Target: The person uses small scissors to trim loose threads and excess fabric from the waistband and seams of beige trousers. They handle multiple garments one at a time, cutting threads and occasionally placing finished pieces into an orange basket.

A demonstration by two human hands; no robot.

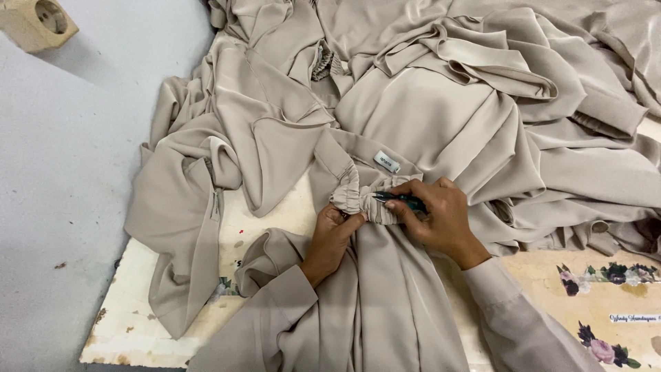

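Garment (427,117) lies on the board (138,324); its gathered cuff (361,196) sits between left hand (332,238) and right hand (437,217); socket block (34,22) far left.

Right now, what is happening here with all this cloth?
A person is working on a beige garment spread over a white board. The left hand pinches the gathered elastic cuff, and the right hand holds a small dark green tool against it; its tip is hidden in the folds. A white label lies just above the cuff. More of the same cloth is heaped behind, and a socket box sits at the top left corner.
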